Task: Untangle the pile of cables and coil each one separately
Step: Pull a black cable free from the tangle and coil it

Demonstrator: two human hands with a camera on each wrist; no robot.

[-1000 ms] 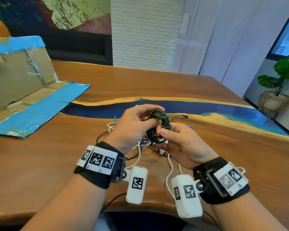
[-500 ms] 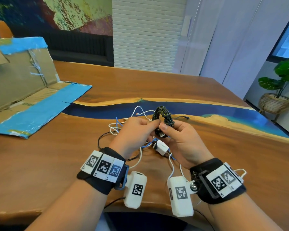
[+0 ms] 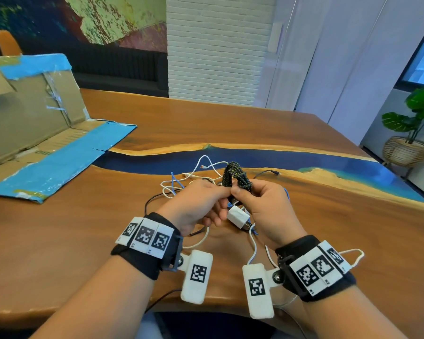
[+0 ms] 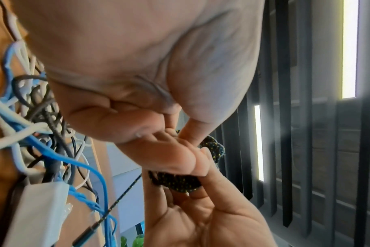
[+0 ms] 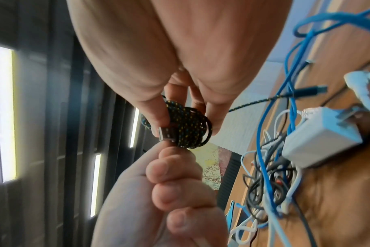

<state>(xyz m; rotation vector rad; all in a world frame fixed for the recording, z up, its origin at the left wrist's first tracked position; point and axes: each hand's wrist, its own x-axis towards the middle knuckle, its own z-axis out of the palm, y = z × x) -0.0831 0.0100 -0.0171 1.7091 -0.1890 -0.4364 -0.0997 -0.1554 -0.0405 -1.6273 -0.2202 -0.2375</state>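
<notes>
right hand [image 3: 267, 206] is pinching the braided cable coil [image 3: 235, 177] at frame centre, above the tangled pile [image 3: 196, 177]; left hand [image 3: 196, 204], fingers curled, is nipping its usb end [image 5: 166, 134]. risk: the uncoiled tail is trailing toward the pile, so pulling is likely snagging it and loosening the wraps.

Two hands [image 3: 230, 204], one braided coil [image 3: 235, 177], one white charger [image 3: 238, 216].

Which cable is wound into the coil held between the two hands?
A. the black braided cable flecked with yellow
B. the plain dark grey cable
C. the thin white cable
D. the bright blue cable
A: the right hand grips the coiled black braided cable flecked with yellow, with the left hand at its metal USB plug; the blue, white and grey cables lie tangled on the wooden table.
</notes>
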